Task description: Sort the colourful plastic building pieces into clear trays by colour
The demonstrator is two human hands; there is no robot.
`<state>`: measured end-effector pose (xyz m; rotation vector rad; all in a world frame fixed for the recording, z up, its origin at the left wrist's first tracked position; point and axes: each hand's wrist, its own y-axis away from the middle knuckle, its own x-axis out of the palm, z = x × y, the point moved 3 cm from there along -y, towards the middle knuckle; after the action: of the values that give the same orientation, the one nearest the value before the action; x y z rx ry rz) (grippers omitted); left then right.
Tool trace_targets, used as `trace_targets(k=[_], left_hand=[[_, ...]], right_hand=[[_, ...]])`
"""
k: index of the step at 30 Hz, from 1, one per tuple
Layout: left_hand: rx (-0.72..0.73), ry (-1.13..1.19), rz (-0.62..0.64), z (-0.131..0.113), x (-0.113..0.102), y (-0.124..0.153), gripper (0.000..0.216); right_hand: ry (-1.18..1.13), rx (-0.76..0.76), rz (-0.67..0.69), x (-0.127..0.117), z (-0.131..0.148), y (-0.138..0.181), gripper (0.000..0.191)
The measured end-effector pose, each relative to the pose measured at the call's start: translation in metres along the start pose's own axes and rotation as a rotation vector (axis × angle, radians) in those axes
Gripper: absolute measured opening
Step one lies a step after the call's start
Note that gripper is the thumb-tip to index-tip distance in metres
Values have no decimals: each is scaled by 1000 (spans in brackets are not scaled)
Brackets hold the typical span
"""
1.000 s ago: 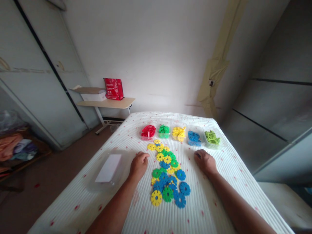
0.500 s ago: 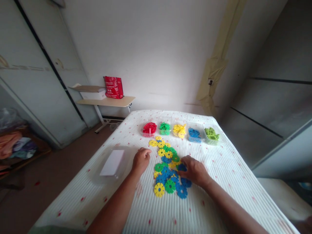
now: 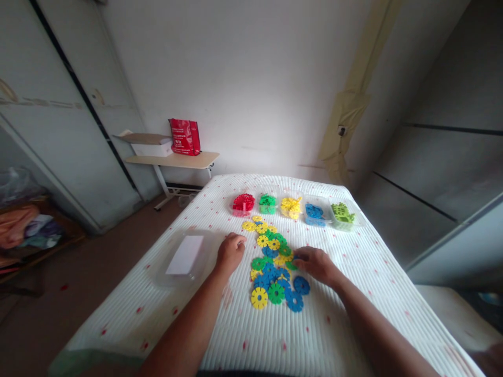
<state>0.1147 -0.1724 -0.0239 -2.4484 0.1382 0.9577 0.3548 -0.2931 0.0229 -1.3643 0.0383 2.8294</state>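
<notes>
Flat, notched plastic discs lie in a loose heap on the cloth, among them a yellow disc (image 3: 259,298), a green disc (image 3: 276,293) and a blue disc (image 3: 302,285). At the heap's right side, my right hand (image 3: 317,263) has its fingers closed on another blue disc, mostly covered by the fingertips. My left hand (image 3: 230,252) rests on the cloth left of the heap, fingers curled in, with nothing visible in them. Behind the heap, clear tubs hold sorted pieces: red (image 3: 243,203), green (image 3: 268,203), yellow (image 3: 291,206), blue (image 3: 315,213) and light green (image 3: 342,213).
A clear plastic lid or tray (image 3: 161,275) with a white card (image 3: 185,255) lies left of my left hand. The white quilted cloth (image 3: 353,324) covers the table. A side table (image 3: 176,160) against the wall carries a red bag (image 3: 184,137) and a white box (image 3: 151,149).
My right hand has drawn slightly up and back from the heap with a blue disc, uncovering a blue disc near the lower right. My left hand stays curled in place; the view has shifted slightly.
</notes>
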Motion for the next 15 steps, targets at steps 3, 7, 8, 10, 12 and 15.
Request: trace_targets(k=[3, 7, 8, 10, 12, 15], left_hand=[[-4, 0, 6, 0, 0, 0, 24], [-10, -2, 17, -1, -1, 0, 24], [-11, -1, 21, -1, -1, 0, 24], [-10, -1, 26, -1, -1, 1, 23], [-8, -4, 25, -1, -1, 0, 23], [-7, -9, 20, -1, -1, 0, 24]], right_hand=[[-399, 96, 20, -5, -17, 5, 42], [-375, 14, 46, -1, -21, 24, 38], [-295, -52, 56, 0, -17, 29, 35], [-99, -152, 67, 4, -8, 39, 27], [92, -191, 89, 6, 1, 44, 27], [288, -210, 142, 7, 11, 45, 32]])
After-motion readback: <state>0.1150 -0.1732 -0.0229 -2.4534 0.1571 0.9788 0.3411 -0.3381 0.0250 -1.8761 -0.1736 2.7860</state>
